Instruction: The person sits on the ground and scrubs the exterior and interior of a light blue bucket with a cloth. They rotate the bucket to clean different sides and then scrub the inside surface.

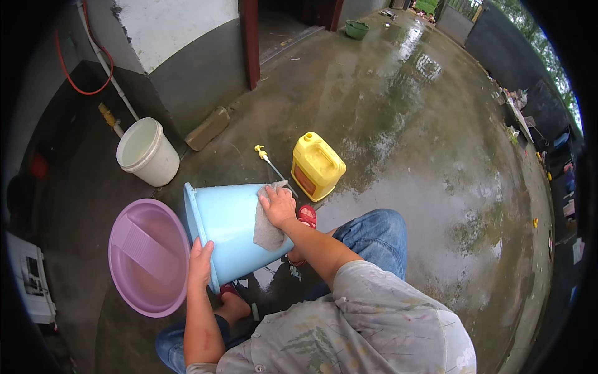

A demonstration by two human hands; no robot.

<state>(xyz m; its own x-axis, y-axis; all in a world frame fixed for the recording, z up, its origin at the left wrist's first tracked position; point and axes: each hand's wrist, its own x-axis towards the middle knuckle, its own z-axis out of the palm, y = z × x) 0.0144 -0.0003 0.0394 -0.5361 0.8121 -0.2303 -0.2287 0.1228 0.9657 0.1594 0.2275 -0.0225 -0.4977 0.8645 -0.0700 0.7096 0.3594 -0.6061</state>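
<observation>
A light blue plastic bucket (pixel 229 219) lies on its side before me, its rim facing left. My left hand (pixel 202 262) grips that rim at the near side, thumb on the outer wall and the fingers hidden by the rim. With my right hand (pixel 278 208) I press a damp grey cloth (pixel 271 233) against the bucket's wall near its base. Just left of the bucket's mouth stands a purple plastic washbasin (pixel 119 276) with a ribbed washboard (pixel 142 248) moulded in; it holds cloudy water.
Beyond the bucket stand a yellow jerrycan (pixel 322 163) without a cap and a yellow pump dispenser (pixel 261 152) with its tube on the wet concrete floor (pixel 402 163). A white bucket (pixel 159 161) of water is at the left, near a brick (pixel 208 128). Farther off is a green basin (pixel 357 30).
</observation>
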